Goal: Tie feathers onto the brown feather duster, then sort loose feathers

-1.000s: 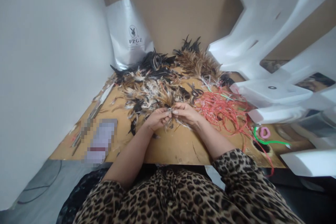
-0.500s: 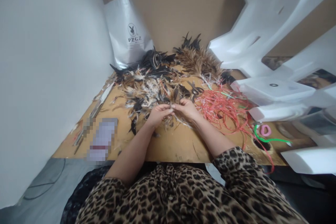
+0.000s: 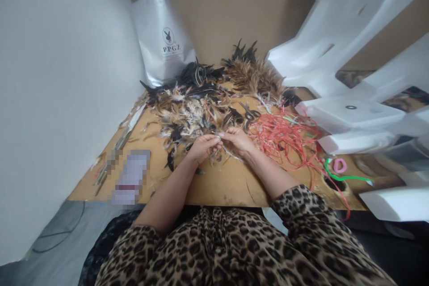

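My left hand [image 3: 203, 146] and my right hand [image 3: 237, 139] meet fingertip to fingertip above the table, both closed in a pinch. Between them is a small pale bit, apparently the quill end of a feather, mostly hidden by the fingers. A pale strand [image 3: 233, 153] trails below my right hand. Just beyond my hands spreads a loose heap of brown, white and black feathers [image 3: 187, 114]. Black-handled scissors [image 3: 250, 112] lie past my right hand, beside a tangle of red plastic strips [image 3: 281, 136].
A silver bag [image 3: 164, 35] stands at the back left, near long black feathers [image 3: 201, 76]. Bundled brown feathers [image 3: 254, 76] lie at the back. White molded foam pieces [image 3: 351, 116] crowd the right. A blurred-out flat object [image 3: 130, 176], thin sticks [image 3: 117, 152] and a green strip [image 3: 348, 178] lie on the table.
My fingers have shifted slightly against each other at the pinch. The brown tuft that stood up at my fingertips shows less distinctly now. The things around have stayed put.
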{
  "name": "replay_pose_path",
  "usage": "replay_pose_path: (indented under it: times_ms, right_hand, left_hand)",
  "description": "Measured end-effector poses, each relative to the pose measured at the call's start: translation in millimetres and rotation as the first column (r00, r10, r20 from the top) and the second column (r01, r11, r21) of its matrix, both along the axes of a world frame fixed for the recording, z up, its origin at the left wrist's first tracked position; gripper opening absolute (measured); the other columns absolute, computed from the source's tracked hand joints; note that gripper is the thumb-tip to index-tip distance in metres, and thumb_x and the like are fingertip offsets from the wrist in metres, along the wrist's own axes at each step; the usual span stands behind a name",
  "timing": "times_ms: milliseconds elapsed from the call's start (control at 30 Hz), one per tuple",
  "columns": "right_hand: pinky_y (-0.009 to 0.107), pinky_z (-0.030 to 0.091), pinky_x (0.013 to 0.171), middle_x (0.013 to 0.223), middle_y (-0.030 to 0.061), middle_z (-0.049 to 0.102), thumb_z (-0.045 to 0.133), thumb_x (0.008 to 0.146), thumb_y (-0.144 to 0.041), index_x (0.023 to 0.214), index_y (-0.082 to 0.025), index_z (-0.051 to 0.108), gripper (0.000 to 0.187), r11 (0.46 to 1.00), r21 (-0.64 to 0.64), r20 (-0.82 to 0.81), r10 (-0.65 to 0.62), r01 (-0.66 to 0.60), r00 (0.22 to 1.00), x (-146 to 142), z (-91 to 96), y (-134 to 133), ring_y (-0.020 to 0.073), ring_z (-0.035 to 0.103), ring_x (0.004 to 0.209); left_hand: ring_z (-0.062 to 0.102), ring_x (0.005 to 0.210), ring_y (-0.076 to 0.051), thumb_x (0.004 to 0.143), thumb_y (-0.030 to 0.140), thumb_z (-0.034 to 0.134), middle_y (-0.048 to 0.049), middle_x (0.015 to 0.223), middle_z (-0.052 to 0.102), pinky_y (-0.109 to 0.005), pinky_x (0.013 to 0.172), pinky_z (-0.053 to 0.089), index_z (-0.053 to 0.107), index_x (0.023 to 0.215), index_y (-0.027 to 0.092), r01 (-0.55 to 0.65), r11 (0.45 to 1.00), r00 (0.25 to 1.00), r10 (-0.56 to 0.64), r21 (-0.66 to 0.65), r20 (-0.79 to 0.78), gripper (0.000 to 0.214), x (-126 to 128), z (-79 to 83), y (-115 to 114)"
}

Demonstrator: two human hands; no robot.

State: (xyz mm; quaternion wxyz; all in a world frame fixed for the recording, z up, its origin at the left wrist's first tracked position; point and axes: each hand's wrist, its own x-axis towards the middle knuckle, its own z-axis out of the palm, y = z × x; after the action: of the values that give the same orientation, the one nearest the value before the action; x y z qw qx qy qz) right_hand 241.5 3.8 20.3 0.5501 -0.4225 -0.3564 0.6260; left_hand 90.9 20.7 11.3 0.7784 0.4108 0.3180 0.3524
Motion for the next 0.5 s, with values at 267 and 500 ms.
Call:
replay_pose_path:
  times_ms: [267,500]
  right_hand:
    - [0.022,0.033,0.049,0.050,-0.0038,0.054,0.080,0.052,-0.038,0.058,-0.016,0.055,0.034,1.000,0.007,0.059,-0.019,0.019,0.998,-1.6,-4.6,0.0,0.0075,0.046,0.045]
    - [0.021,0.022,0.042,0.042,-0.0069,0.044,0.077,0.055,-0.042,0.056,-0.017,0.050,0.037,0.988,0.032,0.136,-0.152,0.149,0.979,10.4,10.8,5.3,0.0047,0.033,0.039]
  left_hand:
    - [0.056,0.051,-0.007,0.058,0.034,0.077,-0.0048,0.066,0.068,-0.018,0.049,0.041,0.066,0.071,0.011,-0.119,0.982,0.978,0.142,0.146,-0.155,0.029,3.4,-0.2,1.3]
    - [0.063,0.058,-0.013,0.059,0.039,0.075,-0.0070,0.076,0.069,-0.022,0.050,0.045,0.065,0.091,0.012,-0.245,0.945,0.946,0.282,0.215,-0.160,0.044,7.6,-1.9,1.4]
